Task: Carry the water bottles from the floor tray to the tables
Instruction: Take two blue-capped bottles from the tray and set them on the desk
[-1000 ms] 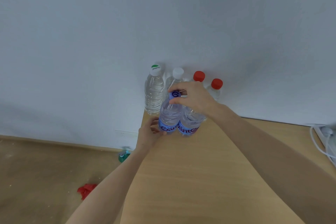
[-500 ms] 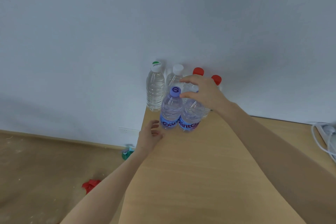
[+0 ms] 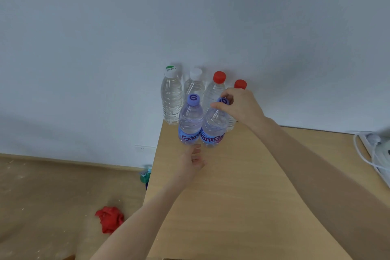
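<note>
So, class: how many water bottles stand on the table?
6. Four in the back row by the wall: green-white cap, white cap, two red caps. Two purple-capped in front.

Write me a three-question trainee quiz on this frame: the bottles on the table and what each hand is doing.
1. How many bottles stand on the table, and how many have red caps?
2. True or false: the right hand pinches the cap of the right purple-capped bottle.
3. The left hand is: A) gripping the left purple-capped bottle; B) holding nothing, close in front of that bottle's base; C) resting on the power strip.

Key
1. Six; two, the taller red-capped bottle and the red-capped bottle behind the hand.
2. True.
3. B.
</note>
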Demonstrator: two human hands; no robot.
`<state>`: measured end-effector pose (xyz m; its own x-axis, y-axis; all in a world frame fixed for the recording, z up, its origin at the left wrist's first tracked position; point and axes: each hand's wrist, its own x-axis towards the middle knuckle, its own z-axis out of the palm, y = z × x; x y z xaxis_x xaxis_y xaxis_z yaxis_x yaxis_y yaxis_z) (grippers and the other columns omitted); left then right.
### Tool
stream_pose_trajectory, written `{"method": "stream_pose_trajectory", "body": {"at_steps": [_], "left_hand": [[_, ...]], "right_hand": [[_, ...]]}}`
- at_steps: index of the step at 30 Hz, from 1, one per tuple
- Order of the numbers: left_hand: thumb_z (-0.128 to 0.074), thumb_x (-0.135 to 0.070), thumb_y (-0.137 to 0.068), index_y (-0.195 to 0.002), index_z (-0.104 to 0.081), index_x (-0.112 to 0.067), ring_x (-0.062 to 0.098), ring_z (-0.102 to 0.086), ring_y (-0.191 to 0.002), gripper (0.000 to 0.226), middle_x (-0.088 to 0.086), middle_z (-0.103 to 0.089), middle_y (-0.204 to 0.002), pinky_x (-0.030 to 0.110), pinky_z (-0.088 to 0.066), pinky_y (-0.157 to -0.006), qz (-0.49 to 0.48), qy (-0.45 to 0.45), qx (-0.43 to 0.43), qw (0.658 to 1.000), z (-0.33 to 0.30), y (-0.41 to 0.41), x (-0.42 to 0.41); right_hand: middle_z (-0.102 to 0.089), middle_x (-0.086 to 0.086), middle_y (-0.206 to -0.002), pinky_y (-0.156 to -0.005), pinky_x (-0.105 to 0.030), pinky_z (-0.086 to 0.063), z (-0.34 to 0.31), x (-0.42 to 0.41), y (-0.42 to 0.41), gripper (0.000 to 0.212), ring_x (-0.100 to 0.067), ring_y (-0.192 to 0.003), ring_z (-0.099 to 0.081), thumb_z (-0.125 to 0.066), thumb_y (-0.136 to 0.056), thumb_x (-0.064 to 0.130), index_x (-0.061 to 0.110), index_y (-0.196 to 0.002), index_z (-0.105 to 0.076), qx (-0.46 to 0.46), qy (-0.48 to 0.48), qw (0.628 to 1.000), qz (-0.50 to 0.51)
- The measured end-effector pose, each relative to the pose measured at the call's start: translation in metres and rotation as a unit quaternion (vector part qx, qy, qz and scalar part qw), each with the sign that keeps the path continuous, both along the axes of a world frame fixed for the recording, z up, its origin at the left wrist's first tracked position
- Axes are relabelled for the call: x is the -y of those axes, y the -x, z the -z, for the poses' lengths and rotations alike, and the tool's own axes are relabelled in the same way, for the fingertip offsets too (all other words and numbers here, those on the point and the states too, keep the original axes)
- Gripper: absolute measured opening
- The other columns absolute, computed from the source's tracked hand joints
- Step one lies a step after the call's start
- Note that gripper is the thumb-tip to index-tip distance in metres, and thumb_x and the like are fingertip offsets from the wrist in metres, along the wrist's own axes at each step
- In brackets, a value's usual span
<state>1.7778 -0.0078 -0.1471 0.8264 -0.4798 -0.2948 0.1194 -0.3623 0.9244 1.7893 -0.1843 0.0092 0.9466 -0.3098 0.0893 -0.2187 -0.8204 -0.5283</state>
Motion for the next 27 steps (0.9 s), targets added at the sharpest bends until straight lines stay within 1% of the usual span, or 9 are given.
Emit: {"method": "stream_pose_trajectory", "body": {"at_steps": [3,5,6,8,11,16,18,21,27], "left_hand": [[-0.07,-0.005,-0.079,-0.131,-0.047,-0.012,0.019,-0.06,-0.1,0.057,0.006,-0.056,-0.118,0.007,-0.047,-0.07,0.003,-0.005,0.003,1.0,0.002,0.002,0.005],[-0.069,-0.004,-0.079,-0.131,-0.046,-0.012,0.018,-0.06,-0.1,0.058,0.007,-0.056,-0.119,0.002,-0.046,-0.069,0.004,-0.003,0.002,1.0,0.001,0.001,0.007],[-0.068,-0.003,-0.08,-0.132,-0.046,-0.012,0.018,-0.059,-0.099,0.058,0.008,-0.056,-0.119,0.003,-0.046,-0.07,0.005,-0.003,0.002,1.0,0.001,0.0,0.007],[-0.068,-0.003,-0.08,-0.132,-0.045,-0.012,0.017,-0.059,-0.099,0.057,0.008,-0.056,-0.119,0.011,-0.047,-0.076,0.008,-0.007,0.005,1.0,0.002,-0.002,0.008],[-0.067,-0.003,-0.08,-0.13,-0.046,-0.012,0.015,-0.06,-0.096,0.055,0.007,-0.058,-0.117,0.014,-0.046,-0.079,0.005,-0.008,0.009,1.0,0.002,-0.005,0.011],[-0.068,-0.002,-0.079,-0.128,-0.048,-0.011,0.019,-0.061,-0.096,0.053,0.011,-0.058,-0.117,0.038,-0.049,-0.096,-0.002,0.004,-0.008,1.0,0.001,-0.002,0.021],[-0.068,-0.001,-0.079,-0.127,-0.047,-0.008,0.019,-0.06,-0.098,0.053,0.01,-0.058,-0.116,0.036,-0.049,-0.097,-0.004,0.01,-0.017,1.0,0.0,0.001,0.026],[-0.069,0.001,-0.077,-0.122,-0.048,-0.002,0.017,-0.057,-0.1,0.05,0.007,-0.057,-0.113,0.027,-0.047,-0.094,-0.021,0.02,-0.025,0.999,0.0,0.003,0.032],[-0.069,0.003,-0.077,-0.121,-0.047,-0.001,0.019,-0.056,-0.109,0.049,0.003,-0.055,-0.111,0.025,-0.045,-0.096,-0.027,0.018,-0.017,0.999,0.003,0.0,0.031]], "right_hand": [[-0.064,-0.004,-0.083,-0.063,-0.023,-0.038,0.0,0.003,0.001,0.034,-0.017,-0.073,-0.054,-0.071,-0.078,0.037,0.007,-0.092,-0.067,0.005,0.004,1.0,-0.01],[-0.068,-0.006,-0.092,-0.071,-0.024,-0.043,-0.001,0.004,0.003,0.032,-0.017,-0.08,-0.058,-0.072,-0.079,0.033,0.008,-0.098,-0.068,-0.001,-0.009,0.999,-0.035],[-0.068,-0.006,-0.098,-0.075,-0.024,-0.044,-0.003,0.005,0.004,0.033,-0.016,-0.083,-0.058,-0.072,-0.079,0.032,0.009,-0.102,-0.068,-0.007,-0.012,0.999,-0.047],[-0.067,-0.006,-0.105,-0.079,-0.021,-0.043,-0.005,0.007,0.006,0.036,-0.014,-0.089,-0.058,-0.072,-0.08,0.031,0.009,-0.108,-0.067,-0.02,-0.014,0.998,-0.065],[-0.066,-0.006,-0.108,-0.082,-0.02,-0.044,-0.008,0.011,0.011,0.037,-0.016,-0.095,-0.061,-0.072,-0.08,0.028,0.011,-0.113,-0.066,-0.029,-0.031,0.996,-0.079],[-0.066,-0.006,-0.113,-0.093,-0.029,-0.049,-0.01,0.01,0.009,0.035,-0.019,-0.102,-0.062,-0.071,-0.081,0.018,0.012,-0.115,-0.065,-0.036,-0.056,0.993,-0.095],[-0.067,-0.005,-0.113,-0.094,-0.031,-0.048,-0.011,0.009,0.003,0.035,-0.019,-0.103,-0.062,-0.071,-0.08,0.017,0.014,-0.115,-0.065,-0.045,-0.051,0.992,-0.103],[-0.068,-0.003,-0.113,-0.096,-0.038,-0.048,-0.011,0.008,-0.003,0.034,-0.019,-0.104,-0.062,-0.071,-0.08,0.018,0.017,-0.113,-0.066,-0.049,-0.04,0.992,-0.111],[-0.069,-0.002,-0.111,-0.097,-0.038,-0.047,-0.01,0.008,-0.004,0.029,-0.017,-0.105,-0.062,-0.07,-0.08,0.015,0.017,-0.109,-0.068,-0.037,-0.067,0.99,-0.119]]}}
